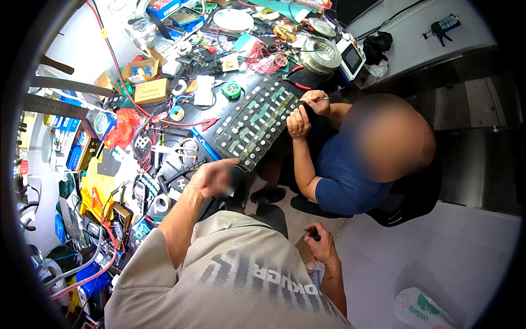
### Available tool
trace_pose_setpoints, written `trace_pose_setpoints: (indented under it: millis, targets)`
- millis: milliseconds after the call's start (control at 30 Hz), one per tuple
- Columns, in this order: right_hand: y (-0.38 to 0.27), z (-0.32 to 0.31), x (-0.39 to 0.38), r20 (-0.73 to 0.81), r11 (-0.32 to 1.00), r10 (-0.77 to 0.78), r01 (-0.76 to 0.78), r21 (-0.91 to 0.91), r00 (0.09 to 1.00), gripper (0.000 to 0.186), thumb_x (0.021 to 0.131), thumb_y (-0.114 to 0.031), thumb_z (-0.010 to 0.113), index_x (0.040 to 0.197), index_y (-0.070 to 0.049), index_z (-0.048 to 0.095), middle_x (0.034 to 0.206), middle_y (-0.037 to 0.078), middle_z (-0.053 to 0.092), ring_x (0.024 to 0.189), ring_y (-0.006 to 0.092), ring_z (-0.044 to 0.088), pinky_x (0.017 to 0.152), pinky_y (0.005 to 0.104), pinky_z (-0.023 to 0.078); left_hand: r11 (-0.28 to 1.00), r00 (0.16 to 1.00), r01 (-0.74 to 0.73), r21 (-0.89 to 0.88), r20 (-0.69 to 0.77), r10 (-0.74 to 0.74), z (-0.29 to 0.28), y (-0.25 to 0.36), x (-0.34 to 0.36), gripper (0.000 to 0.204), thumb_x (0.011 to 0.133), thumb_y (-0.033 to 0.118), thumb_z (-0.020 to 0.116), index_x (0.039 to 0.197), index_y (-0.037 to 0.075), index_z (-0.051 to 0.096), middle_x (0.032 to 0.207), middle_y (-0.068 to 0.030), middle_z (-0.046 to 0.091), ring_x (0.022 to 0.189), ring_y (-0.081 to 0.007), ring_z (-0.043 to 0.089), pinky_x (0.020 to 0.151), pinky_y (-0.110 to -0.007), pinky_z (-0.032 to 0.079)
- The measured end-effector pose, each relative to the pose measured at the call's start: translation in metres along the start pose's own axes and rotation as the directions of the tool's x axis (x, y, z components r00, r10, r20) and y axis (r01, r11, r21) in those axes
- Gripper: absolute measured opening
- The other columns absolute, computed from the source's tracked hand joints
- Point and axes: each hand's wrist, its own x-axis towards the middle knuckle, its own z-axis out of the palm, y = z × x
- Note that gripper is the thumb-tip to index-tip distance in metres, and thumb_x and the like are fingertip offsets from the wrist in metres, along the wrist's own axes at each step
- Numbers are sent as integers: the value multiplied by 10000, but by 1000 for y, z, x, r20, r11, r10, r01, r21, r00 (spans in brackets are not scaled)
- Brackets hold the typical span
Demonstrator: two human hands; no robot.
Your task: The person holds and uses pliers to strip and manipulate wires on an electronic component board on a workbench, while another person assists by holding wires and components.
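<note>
Beige T-shirt (181, 290), short sleeves (143, 257), dark stripes (241, 270)

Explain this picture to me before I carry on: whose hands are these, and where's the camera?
There's no machine, only people. A fisheye camera on the wearer's head looks down, so straight edges bend. The wearer's left hand is at the near corner of a dark panel with rows of small parts; the right hand, held low, curls around a small dark object, too unclear to name. A co-worker in blue holds a thin tool near the panel's far end. The cluttered workbench also bears a green tape measure, red-handled pliers and a cardboard box.
</note>
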Motion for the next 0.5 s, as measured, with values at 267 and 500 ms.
trace_pose_setpoints:
  millis: [267, 500]
  targets:
    - [19, 7, -2, -57, 983, 12, -1, 185, 998, 277, 921, -17, 652, 1198, -30, 653, 1012, 87, 749, 902, 162, 704, 838, 342, 579, 998, 999, -6, 68, 33, 4, 8, 12, 6, 547, 1060, 348, 601, 1482, 0, 602, 584, 30, 395, 550, -121, 384, 556, -321, 390]
    - [5, -2, 1, -107, 994, -28, 40, 103, 994, 251, 942, -59, 675, 1190, -26, 661, 988, 84, 736, 885, 188, 707, 825, 356, 576, 998, 999, 13, 66, 48, -17, 6, 15, 10, 533, 1066, 347, 578, 1461, -9, 621, 585, 19, 425, 542, -129, 392, 551, -336, 400]
